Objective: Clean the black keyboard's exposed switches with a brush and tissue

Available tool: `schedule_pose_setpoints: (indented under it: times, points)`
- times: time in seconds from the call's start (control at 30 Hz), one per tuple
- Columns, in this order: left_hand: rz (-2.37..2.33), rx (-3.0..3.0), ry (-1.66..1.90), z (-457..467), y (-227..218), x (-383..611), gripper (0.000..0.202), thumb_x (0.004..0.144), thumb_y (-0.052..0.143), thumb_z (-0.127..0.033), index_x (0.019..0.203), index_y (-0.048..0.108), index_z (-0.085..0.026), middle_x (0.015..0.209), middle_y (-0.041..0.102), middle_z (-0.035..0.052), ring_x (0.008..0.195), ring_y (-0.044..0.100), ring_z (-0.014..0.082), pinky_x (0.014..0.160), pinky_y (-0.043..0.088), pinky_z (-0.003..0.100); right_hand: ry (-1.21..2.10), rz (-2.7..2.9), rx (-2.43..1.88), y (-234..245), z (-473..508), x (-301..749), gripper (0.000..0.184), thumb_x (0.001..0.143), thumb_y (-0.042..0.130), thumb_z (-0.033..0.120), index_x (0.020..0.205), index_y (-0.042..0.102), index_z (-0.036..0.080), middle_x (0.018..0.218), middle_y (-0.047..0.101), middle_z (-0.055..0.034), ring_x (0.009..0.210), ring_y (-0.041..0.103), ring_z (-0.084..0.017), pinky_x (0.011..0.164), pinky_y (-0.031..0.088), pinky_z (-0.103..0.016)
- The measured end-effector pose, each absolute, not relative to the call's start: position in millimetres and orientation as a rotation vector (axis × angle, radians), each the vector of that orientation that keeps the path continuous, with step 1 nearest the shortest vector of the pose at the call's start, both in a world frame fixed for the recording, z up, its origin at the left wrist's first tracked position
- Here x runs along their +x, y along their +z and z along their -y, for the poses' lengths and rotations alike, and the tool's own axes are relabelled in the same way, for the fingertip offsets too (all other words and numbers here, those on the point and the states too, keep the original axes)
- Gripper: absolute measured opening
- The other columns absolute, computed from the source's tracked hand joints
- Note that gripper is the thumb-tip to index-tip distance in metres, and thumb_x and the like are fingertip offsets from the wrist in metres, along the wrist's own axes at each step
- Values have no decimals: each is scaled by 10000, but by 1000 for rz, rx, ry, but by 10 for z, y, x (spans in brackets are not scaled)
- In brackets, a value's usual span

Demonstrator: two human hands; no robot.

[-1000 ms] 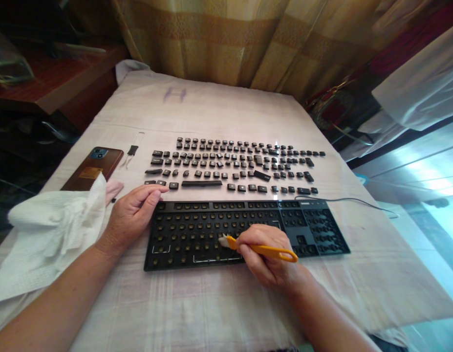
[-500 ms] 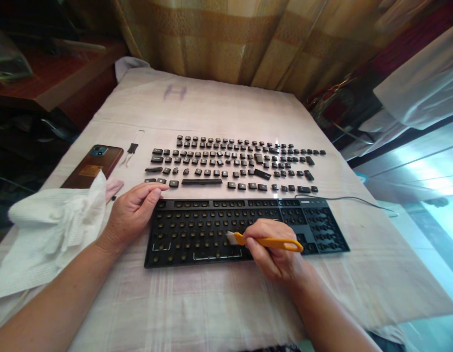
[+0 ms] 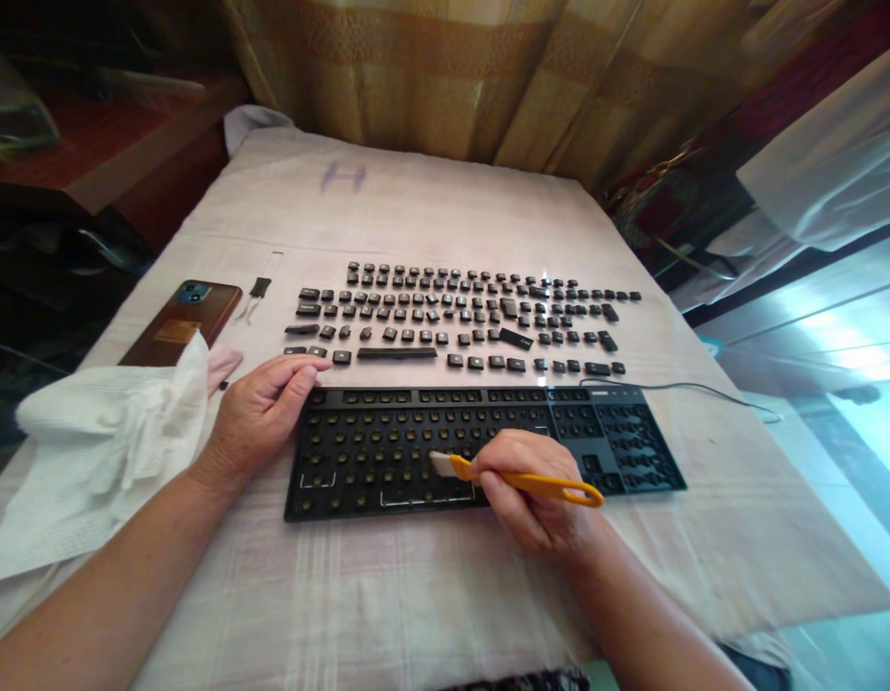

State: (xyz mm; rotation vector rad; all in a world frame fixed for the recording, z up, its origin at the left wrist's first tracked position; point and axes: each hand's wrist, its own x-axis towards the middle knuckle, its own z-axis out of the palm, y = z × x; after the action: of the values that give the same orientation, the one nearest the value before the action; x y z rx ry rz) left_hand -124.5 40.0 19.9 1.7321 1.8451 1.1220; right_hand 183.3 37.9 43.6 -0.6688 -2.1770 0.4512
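Note:
A black keyboard lies in front of me with its keycaps off, so small yellowish key seats and wire bars show. My right hand, over its middle, is closed around the yellow handle of a brush. The brush's pale bristles touch the key seats left of that hand. At the keyboard's upper left corner rests my left hand, its fingers stretched along the back edge and the thumb beside them. Behind the keyboard, loose black keycaps stand in rows, some tilted or turned.
On the left lie a brown-backed phone, white paper towels, a pink cloth and a wire tool with a black grip. A cable runs right from the keyboard. A patterned curtain hangs behind the cloth-covered table.
My right hand has shifted the brush tip a little to the left and toward the keyboard's front, with the handle tilted slightly differently. My left hand has stayed in place.

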Motion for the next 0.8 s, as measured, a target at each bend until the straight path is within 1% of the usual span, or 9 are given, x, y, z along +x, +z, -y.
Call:
schedule_pose_setpoints:
  times: [0.1,0.23,0.37,0.67,0.8]
  points:
    - [-1844,1728,1121,-401,206,-1243,380,921,511,-524,1014,752,-245,1076,766,16,1043,694,199,1023,526,319,418,2200,-654,437,-366,1834,134,897,504,97,856,567,208,628,651,2,509,571,-132,524,437,-261]
    - [-1835,1722,1109,-398,215,-1239,379,922,511,-515,1023,747,-236,1069,765,20,1021,700,200,1043,522,334,434,2248,-611,418,-343,1812,138,895,490,114,828,554,217,578,611,18,463,528,-130,491,393,-272]
    - [-1835,1736,1127,-394,212,-1238,372,927,507,-501,1018,747,-231,1076,765,22,1049,693,200,1049,518,324,468,2245,-599,407,-322,1797,141,896,484,121,821,548,222,565,602,25,450,518,-129,487,380,-274]
    - [-1839,1758,1126,-391,205,-1236,364,929,506,-493,1019,748,-236,1082,765,17,1050,690,193,1040,520,314,581,2236,-503,366,-293,1707,134,906,495,113,867,568,218,627,657,11,498,554,-127,509,434,-254]
    - [-1842,1738,1123,-388,221,-1228,370,923,506,-505,1014,748,-240,1086,765,20,1058,687,199,1046,518,325,569,2219,-566,410,-305,1744,134,896,504,106,885,577,218,647,671,3,510,577,-138,514,452,-261]
